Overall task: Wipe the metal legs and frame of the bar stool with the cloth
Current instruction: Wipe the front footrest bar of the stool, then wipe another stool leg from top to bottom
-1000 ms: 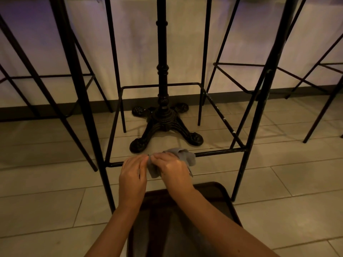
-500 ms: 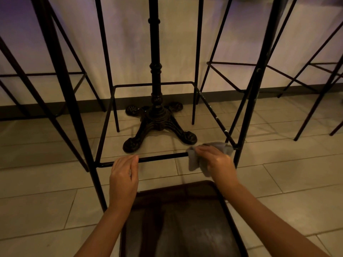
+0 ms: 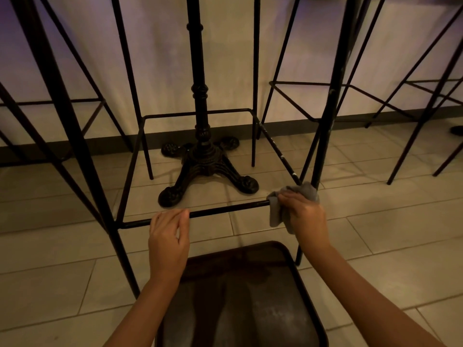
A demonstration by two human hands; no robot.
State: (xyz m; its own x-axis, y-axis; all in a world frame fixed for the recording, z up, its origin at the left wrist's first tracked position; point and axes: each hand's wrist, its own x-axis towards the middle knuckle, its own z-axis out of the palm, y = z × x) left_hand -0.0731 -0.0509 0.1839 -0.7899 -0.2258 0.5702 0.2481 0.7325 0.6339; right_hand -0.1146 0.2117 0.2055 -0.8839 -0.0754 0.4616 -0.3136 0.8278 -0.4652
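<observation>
While the grey cloth (image 3: 307, 191) sat bunched at the right front corner of the bar stool (image 3: 76, 136) frame, the person's right hand (image 3: 305, 216) gripped it round the front footrest rail (image 3: 225, 208), just beside the right front leg (image 3: 325, 121). The left hand (image 3: 167, 239) curled its fingers over the same rail towards its left end. Doing the joint well likely meant wrapping the cloth fully round it, underside included, with the stool steadied.

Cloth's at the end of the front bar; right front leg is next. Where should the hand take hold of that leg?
Wrap the right hand and cloth round the right front leg just above its joint with the front bar, from the near side: it is a thin straight rod, bare there, and the side rail crowds behind.
</observation>
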